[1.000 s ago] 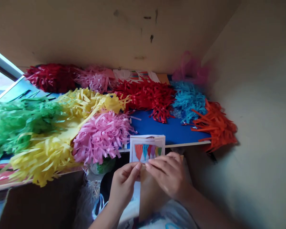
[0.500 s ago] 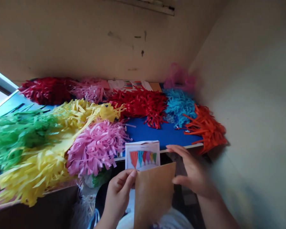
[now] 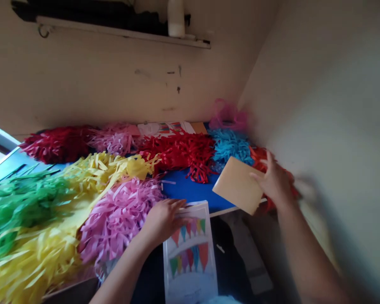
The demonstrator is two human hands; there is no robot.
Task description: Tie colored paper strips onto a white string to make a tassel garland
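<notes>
My left hand (image 3: 164, 217) grips the top left edge of a white printed sheet (image 3: 190, 253) with rows of coloured pennants, holding it at the front edge of the blue table (image 3: 190, 190). My right hand (image 3: 274, 181) is raised to the right and holds a tan paper envelope (image 3: 239, 184) by its right edge, above the table's right end and just in front of the orange fringe (image 3: 258, 154). The envelope is tilted and no longer covers the sheet.
Bunches of cut paper fringe cover the table: green (image 3: 22, 202), yellow (image 3: 91, 177), pink (image 3: 120, 215), dark red (image 3: 55, 143), red (image 3: 180, 152), light blue (image 3: 229, 145). Beige walls close in at the back and right. A shelf (image 3: 120, 31) with a white bottle (image 3: 176, 17) hangs above.
My right hand pulled the tan envelope off the printed sheet and carried it up and right. My left hand moved the uncovered sheet forward to the table edge. The view tilted up.
</notes>
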